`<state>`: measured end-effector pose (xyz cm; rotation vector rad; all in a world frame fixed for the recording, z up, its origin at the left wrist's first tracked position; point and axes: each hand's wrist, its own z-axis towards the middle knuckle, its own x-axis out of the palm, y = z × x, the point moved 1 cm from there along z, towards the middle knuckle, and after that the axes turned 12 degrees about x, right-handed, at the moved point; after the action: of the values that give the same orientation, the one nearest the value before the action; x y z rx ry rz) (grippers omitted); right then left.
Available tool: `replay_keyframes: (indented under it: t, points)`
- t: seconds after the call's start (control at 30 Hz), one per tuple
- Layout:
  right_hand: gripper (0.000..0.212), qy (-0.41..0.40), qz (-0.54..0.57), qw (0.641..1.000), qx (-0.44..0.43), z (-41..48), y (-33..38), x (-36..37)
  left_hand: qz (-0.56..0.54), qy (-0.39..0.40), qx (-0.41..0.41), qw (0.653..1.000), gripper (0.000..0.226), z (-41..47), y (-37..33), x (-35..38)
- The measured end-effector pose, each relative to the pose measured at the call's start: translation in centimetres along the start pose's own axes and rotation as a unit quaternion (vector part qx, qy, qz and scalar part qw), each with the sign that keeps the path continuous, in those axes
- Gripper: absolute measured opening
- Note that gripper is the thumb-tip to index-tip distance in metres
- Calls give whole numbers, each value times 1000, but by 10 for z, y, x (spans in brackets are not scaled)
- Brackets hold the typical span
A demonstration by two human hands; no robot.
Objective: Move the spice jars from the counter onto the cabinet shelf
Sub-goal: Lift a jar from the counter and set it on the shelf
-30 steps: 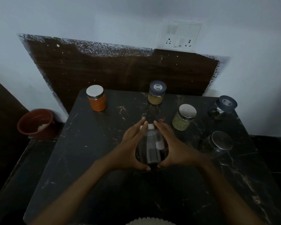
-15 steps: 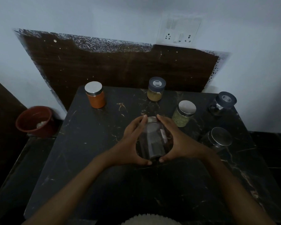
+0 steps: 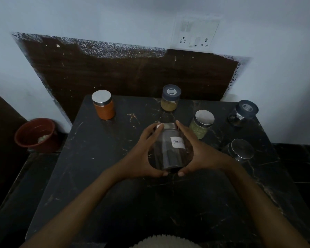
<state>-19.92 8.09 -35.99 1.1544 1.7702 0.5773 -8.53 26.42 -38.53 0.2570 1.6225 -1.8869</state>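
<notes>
- Six jars in view: five stand on the black marble counter [image 3: 97,176], one is between my hands.
- Left hand [image 3: 141,154] and right hand [image 3: 199,153] both curl round the steel-lidded glass jar of dark spice with a white handwritten label [image 3: 168,151]. It is over the counter's middle, tilted lid-away. I cannot tell whether its base is clear of the surface.
- Standing:
  - orange-filled steel-lidded jar [image 3: 104,106], back left corner
  - yellow-filled dark-lidded jar [image 3: 170,100], back edge
  - green-filled steel-lidded jar [image 3: 201,124], just beside my right fingers
  - dark jar with dark lid [image 3: 243,112], back right corner
  - steel-lidded jar with unclear contents [image 3: 240,149], right edge
- Cabinet shelf: not in view.
- Risk 1: smooth tilted glass could slip out of my grip.
- Risk 2: swinging right, my forearm could knock the two nearest jars off the right edge.
</notes>
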Motion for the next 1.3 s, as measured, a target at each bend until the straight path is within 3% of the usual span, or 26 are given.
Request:
replay_keyframes:
  t: [0.23,0.53,0.67,0.83,1.0,1.3]
  points:
    - [136,-80,-96,992,-22,7,4,11,80,31,-5,996,124,6,-3,0]
    - [132,5,10,1000,-8,-5,5,-10,3,11,10,1000,120,4,-7,-7]
    - [127,-34,-12,999,-17,-2,8,-7,36,44,10,998,128,10,-6,-6]
    - [124,-87,-41,994,-43,-3,24,-15,85,26,32,996,125,24,-14,-21]
    - [125,-170,-108,976,-87,-8,59,-51,156,-19,93,983,125,57,-40,-55]
    - [125,-265,-98,940,-194,-24,152,-129,266,-78,217,936,123,132,-115,-140]
